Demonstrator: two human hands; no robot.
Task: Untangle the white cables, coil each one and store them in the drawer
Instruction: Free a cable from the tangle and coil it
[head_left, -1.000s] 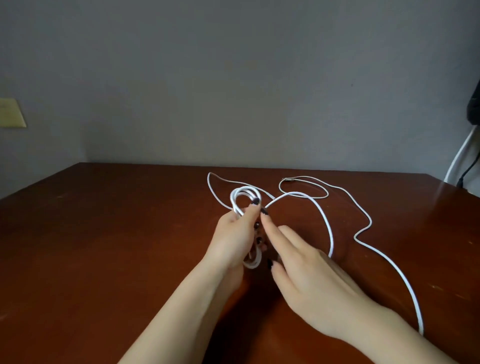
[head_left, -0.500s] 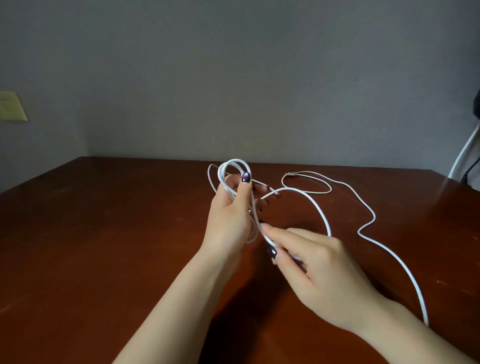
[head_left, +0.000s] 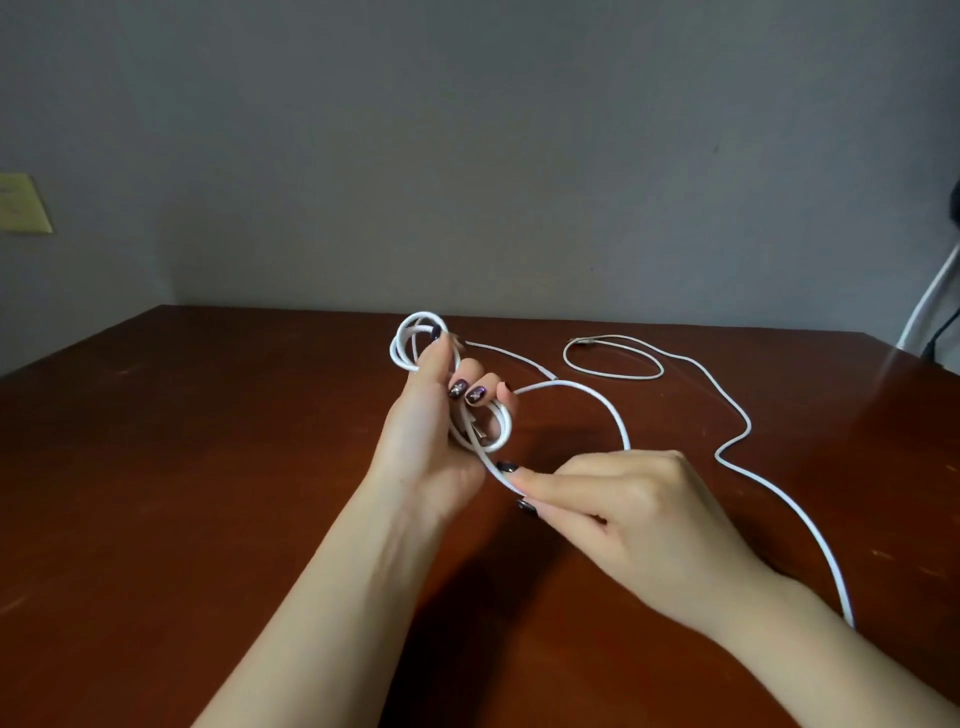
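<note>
The left hand (head_left: 431, 431) grips the coiled part of the white cable (head_left: 558, 383) above the counter (head_left: 208, 467), fingers curled round it and palm turned more toward the camera than before. The right hand (head_left: 628, 514), up at the coil a second ago, now pinches the strand just below it; the slack trails across the counter.

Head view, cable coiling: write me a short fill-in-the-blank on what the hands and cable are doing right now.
1. The left hand holds a ____ of white cable.
2. The right hand pinches one strand, so ____ hands are on the cable.
3. Slack cable lies on the table, toward the person's ____ side.

Missing words: coil; both; right.
</note>
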